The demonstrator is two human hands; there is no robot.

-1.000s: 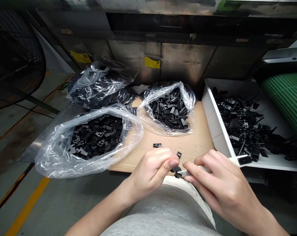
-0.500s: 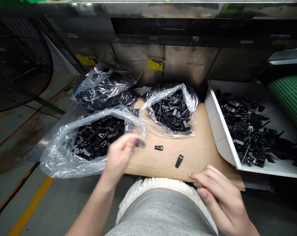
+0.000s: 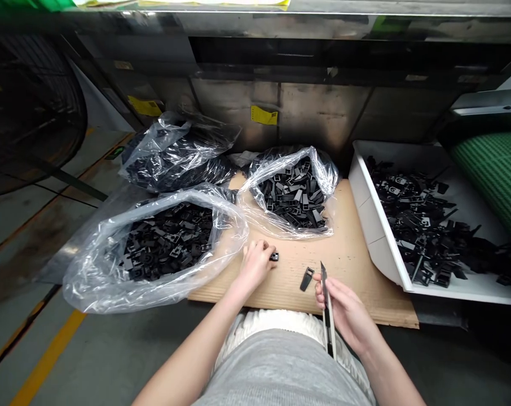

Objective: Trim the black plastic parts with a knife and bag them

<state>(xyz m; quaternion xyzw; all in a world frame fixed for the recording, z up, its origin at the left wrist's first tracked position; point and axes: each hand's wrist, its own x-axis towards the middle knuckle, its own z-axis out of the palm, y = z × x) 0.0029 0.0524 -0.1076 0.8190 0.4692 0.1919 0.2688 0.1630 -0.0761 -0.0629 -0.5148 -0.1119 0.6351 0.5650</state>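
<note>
Left hand (image 3: 255, 266) low over the cardboard sheet (image 3: 348, 254), palm down, fingers curled in narrow. Fingertips (image 3: 264, 247) at a small black part (image 3: 274, 257), which lies on the sheet at the hand's right side. Contact likely, but whether the part is gripped cannot be told

Right hand (image 3: 344, 316) raised at the sheet's near edge, closed around a utility knife (image 3: 328, 321), blade end up, knife nearly upright. Black plastic tab (image 3: 307, 279) lies flat on the sheet just left of the blade, touching neither hand

Sheet also bears the far clear bag (image 3: 291, 194), open, holding black parts, mostly flat strips with rectangular slots. Front clear bag (image 3: 90, 276), open, full of black parts, overlaps the sheet's left edge. Rear clear bag (image 3: 175, 152) sits behind it, its contents dark and packed

White tray (image 3: 368, 225) stands right of the sheet, with a loose heap of black parts (image 3: 412, 220) inside. Green ribbed mat (image 3: 501, 180) beyond the tray. Steel panel (image 3: 318, 107) behind, bearing a yellow label (image 3: 264, 115). Round fan guard (image 3: 27, 113) at far left. Yellow floor line (image 3: 48, 349) lower left. Grey shirt (image 3: 281, 366) along the bottom edge
</note>
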